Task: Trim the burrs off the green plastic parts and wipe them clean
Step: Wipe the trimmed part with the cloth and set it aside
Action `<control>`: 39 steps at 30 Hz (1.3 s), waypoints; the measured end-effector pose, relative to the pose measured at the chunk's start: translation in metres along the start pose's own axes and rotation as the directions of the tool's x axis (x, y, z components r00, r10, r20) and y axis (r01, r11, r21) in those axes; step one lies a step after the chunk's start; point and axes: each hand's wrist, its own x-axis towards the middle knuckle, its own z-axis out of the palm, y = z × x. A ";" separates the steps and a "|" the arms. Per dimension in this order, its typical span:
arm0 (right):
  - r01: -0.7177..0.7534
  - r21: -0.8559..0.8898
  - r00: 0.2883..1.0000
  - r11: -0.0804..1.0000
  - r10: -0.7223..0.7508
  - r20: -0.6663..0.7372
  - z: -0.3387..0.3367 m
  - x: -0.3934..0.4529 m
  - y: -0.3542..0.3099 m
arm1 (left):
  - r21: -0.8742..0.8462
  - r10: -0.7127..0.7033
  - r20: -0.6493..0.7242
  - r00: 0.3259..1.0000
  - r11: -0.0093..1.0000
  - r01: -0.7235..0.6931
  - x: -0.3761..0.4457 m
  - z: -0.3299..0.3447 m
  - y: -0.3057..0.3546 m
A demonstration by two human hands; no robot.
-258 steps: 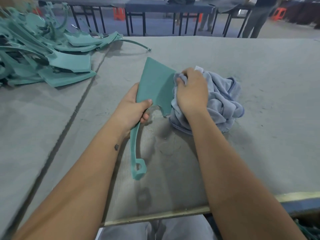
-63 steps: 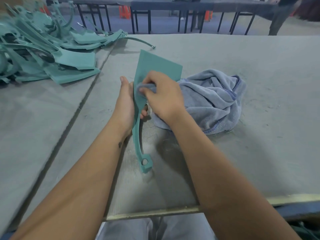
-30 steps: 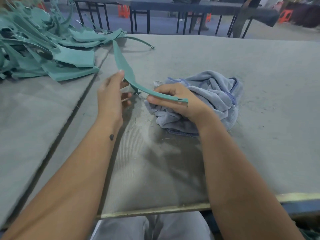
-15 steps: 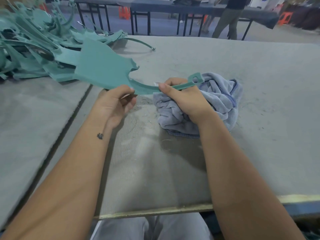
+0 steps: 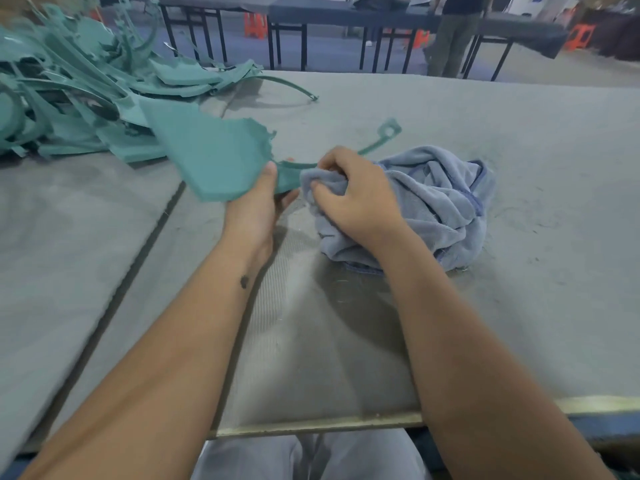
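Head view: wiping step; left hand (image 5: pixel 258 202) gripped green part (image 5: pixel 214 157), right hand (image 5: pixel 353 195) bunched cloth (image 5: pixel 440 199) on its arm; next, probably rub along it.

Grey felt-covered table (image 5: pixel 519 306) carried a heap of green plastic parts (image 5: pixel 69 91) at its far-left corner, blue cloth (image 5: pixel 446 202) mid-table.

A wide grey felt-covered table (image 5: pixel 519 140) lies bare to the right and far side; a tangled pile of green plastic parts (image 5: pixel 69 91) blocks its far left corner; a crumpled blue-grey cloth (image 5: pixel 446 202) sits mid-table, just right of centre; the flat green plastic part with a long curved arm (image 5: pixel 214 161), held above the surface, spans the gap between pile and cloth; the near strip beneath the forearms is bare felt.
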 end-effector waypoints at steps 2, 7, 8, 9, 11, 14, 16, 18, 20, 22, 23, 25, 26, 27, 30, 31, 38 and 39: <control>0.007 -0.104 0.995 0.995 -0.017 -0.098 0.005 0.001 0.001 | 0.092 0.013 0.059 0.998 0.996 -0.019 -0.005 0.006 -0.008; 0.105 -0.198 0.979 0.975 -0.136 -0.152 0.021 0.003 -0.008 | 0.161 -0.027 0.058 0.998 0.987 0.017 -0.009 0.012 -0.017; 0.111 -0.210 0.977 0.971 -0.145 -0.154 0.023 0.003 -0.010 | 0.155 -0.032 0.044 0.999 0.988 0.025 -0.009 0.012 -0.016; 0.105 -0.232 0.979 0.967 -0.142 -0.150 0.025 0.004 -0.010 | 0.127 -0.035 0.036 0.999 0.991 0.030 -0.010 0.012 -0.016; 0.063 -0.305 0.987 0.950 -0.105 -0.125 0.024 0.006 -0.004 | -0.005 -0.020 0.052 0.998 1.000 0.020 -0.011 0.014 -0.011; -0.061 -0.411 0.992 0.910 0.008 -0.129 0.014 0.010 0.013 | -0.134 0.035 0.068 0.997 0.991 -0.025 -0.011 0.013 -0.001; -0.148 -0.363 0.976 0.920 0.077 -0.202 0.007 0.012 0.020 | -0.104 0.038 0.052 0.998 0.994 -0.032 -0.010 0.010 0.003; -0.245 -0.270 0.945 0.931 0.168 -0.279 0.002 0.013 0.024 | -0.097 0.021 0.052 0.998 0.995 -0.016 -0.011 0.008 0.005; -0.312 -0.132 0.909 0.941 0.256 -0.329 0.000 0.013 0.023 | -0.112 0.008 0.062 0.998 0.994 -0.001 -0.011 0.008 0.005; -0.298 -0.051 0.904 0.953 0.265 -0.335 0.001 0.010 0.019 | -0.140 0.005 0.082 0.997 0.990 0.007 -0.012 0.010 0.003; -0.264 -0.036 0.919 0.964 0.240 -0.314 0.003 0.007 0.015 | -0.150 0.001 0.095 0.995 0.989 0.014 -0.012 0.011 0.002; -0.134 -0.003 0.966 0.991 0.129 -0.224 0.013 0.001 0.004 | -0.122 -0.028 0.120 0.992 0.992 0.042 -0.014 0.012 -0.002; -0.059 0.006 0.983 0.998 0.060 -0.174 0.019 -0.002 -0.001 | -0.060 -0.045 0.115 0.992 0.997 0.052 -0.014 0.012 -0.004; -0.001 -0.003 0.990 1.000 0.001 -0.138 0.024 -0.003 -0.004 | 0.018 -0.055 0.101 0.993 0.998 0.053 -0.014 0.011 -0.006; -0.026 -0.042 0.989 0.999 0.019 -0.149 0.026 0.000 -0.001 | 0.085 -0.033 0.113 0.993 0.996 0.024 -0.013 0.008 -0.010; -0.061 -0.049 0.983 0.997 0.051 -0.174 0.025 0.002 0.002 | 0.080 -0.024 0.118 0.993 0.997 0.014 -0.013 0.009 -0.010; -0.095 -0.275 0.977 0.957 0.036 -0.212 0.013 0.009 0.014 | -0.079 0.008 0.107 0.994 0.997 0.000 -0.008 0.004 0.003; -0.143 -0.286 0.967 0.947 0.072 -0.244 0.009 0.012 0.018 | -0.067 0.008 0.096 0.995 0.998 -0.002 -0.008 0.002 0.005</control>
